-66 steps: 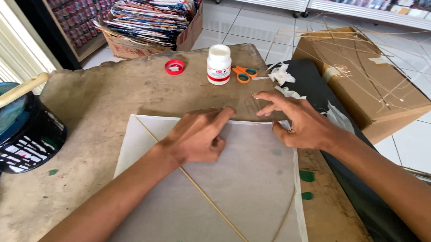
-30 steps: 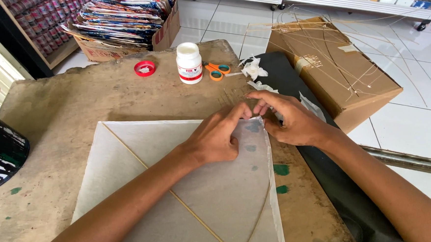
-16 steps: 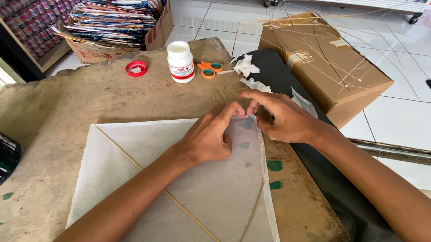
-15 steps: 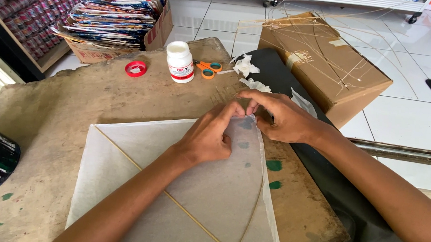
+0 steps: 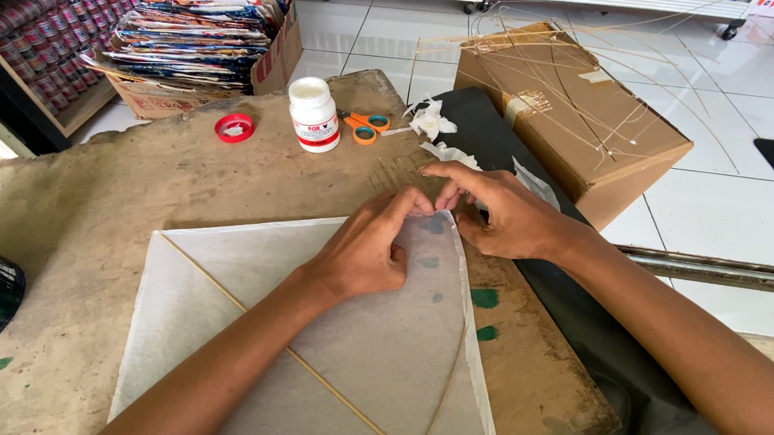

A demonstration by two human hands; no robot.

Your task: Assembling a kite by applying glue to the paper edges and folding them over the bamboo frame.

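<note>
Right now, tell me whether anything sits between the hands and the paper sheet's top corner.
Nothing visible does. The left hand rests flat on the white paper sheet, fingertips at its top corner, and the right hand touches that same corner from the side.

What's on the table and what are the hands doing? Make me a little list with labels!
left hand: left hand rests on the white paper sheet, fingertips at its top corner
right hand: right hand touches the same corner from the right
sticks: thin sticks cross on the sheet
table: worn brown table
glue: white bottle, open, its red cap beside it
scissors: orange scissors right of the bottle
floor: cardboard box with thin sticks lying on top
</note>
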